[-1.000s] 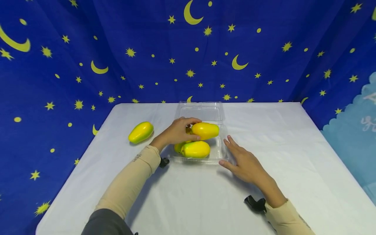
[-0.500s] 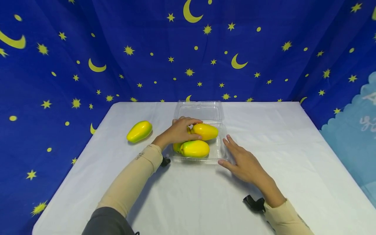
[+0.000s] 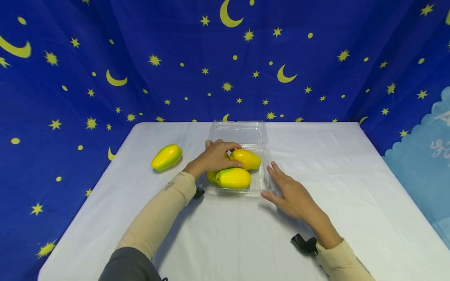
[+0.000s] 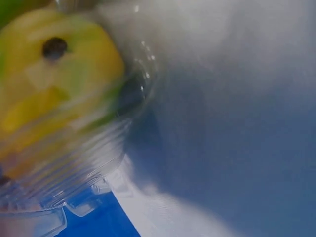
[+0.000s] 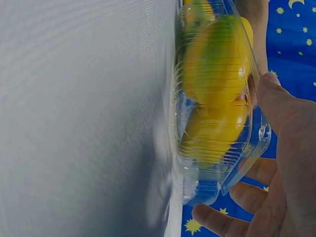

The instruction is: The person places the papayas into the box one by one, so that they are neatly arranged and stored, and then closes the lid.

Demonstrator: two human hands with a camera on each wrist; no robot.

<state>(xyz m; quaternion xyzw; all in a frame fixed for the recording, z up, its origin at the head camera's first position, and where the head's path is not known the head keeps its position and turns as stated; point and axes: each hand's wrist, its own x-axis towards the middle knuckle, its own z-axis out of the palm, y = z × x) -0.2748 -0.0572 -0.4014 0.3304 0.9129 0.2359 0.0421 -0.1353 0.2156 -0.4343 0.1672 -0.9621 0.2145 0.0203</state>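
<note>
At the far left of the table [image 3: 351,164], a lone yellow-green fruit [image 3: 166,157] is left outside the box, its long axis slanted from near left to far right; it is placed near the left forearm and well apart from the right hand. Next, the left hand [image 3: 216,156] is reached over the left side of the clear box [image 3: 259,181], and the left end of the gripped fruit [image 3: 249,159] is pinched between its thumb and fingers. That fruit is pointed rightward from the hand, its long axis roughly along the table's width, at the far side of the front fruit [image 3: 233,178]; whether its underside is borne by the box floor cannot be told. The front fruit is laid nearly parallel to it inside the box, and another fruit [image 3: 211,176] is partly hidden under the left wrist, so the left part of the box is taken up, while bare floor is seen at the right. Behind, the lid [image 3: 239,132] is folded back flat. Just beside the right wall, the right hand [image 3: 293,195] is held with thumb and fingers spread apart, nothing gripped; whether the wall is touched cannot be made out.
</note>
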